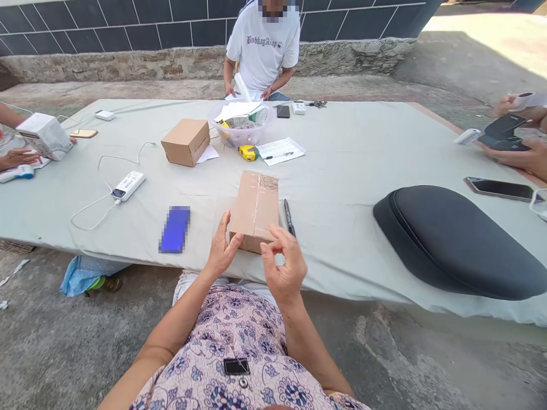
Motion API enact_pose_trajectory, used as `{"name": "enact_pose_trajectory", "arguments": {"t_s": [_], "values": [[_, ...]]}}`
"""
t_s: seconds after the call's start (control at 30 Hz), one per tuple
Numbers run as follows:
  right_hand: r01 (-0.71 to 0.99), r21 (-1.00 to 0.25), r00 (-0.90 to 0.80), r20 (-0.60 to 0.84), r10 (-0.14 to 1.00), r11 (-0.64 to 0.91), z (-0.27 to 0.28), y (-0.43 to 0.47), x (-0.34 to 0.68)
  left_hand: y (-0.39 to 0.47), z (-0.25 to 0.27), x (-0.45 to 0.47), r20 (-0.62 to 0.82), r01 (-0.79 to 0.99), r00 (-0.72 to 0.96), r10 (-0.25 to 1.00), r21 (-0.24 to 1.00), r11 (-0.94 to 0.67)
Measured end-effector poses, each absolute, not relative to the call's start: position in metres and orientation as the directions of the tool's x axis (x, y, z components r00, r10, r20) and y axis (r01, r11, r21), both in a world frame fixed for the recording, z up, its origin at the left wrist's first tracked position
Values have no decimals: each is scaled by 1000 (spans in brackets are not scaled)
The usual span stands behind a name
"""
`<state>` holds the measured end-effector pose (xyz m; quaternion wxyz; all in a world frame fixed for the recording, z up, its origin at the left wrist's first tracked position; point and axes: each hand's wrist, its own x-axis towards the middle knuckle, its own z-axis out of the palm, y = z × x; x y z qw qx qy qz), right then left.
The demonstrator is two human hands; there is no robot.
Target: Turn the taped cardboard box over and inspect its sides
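A taped brown cardboard box [257,208] lies before me near the table's front edge, with dark scribbled lines on its far right corner. My left hand [223,246] is at its near left corner, fingers stretched and thumb against the near edge. Over the near right corner, my right hand [285,259] has thumb and fingers curled together in a pinch; anything between the tips is too small to make out. A black pen [289,217] rests just right of the box.
Left of me are a blurred blue item [174,229] and a white power bank [129,186] with cable. Beyond stand another cardboard box [185,142], a plastic basket [243,134] and a yellow tape measure [248,152]. A black padded seat [461,242] lies right. Other people sit around the table.
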<state>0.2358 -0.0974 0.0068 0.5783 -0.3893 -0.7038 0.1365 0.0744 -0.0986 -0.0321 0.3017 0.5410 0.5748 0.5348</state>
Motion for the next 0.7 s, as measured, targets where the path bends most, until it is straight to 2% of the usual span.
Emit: {"name": "enact_pose_trajectory", "arguments": {"t_s": [0.1, 0.23, 0.4, 0.53, 0.7], "values": [[464, -662, 100, 700, 707, 589, 0, -84, 246, -96, -28, 79, 261, 307, -244, 934, 934, -180], [516, -689, 19, 604, 797, 510, -19, -74, 240, -94, -23, 88, 215, 308, -281, 935, 943, -124], [539, -661, -2, 619, 786, 522, -30, -72, 233, -95, -21, 92, 194, 302, -308, 931, 948, -98], [504, -684, -29, 597, 802, 527, -31, -69, 240, -96, -23, 92, 225, 322, -313, 923, 939, -120], [337, -793, -52, 521, 852, 507, -37, -65, 250, -96, -26, 91, 237, 329, -323, 916, 936, -126]]}}
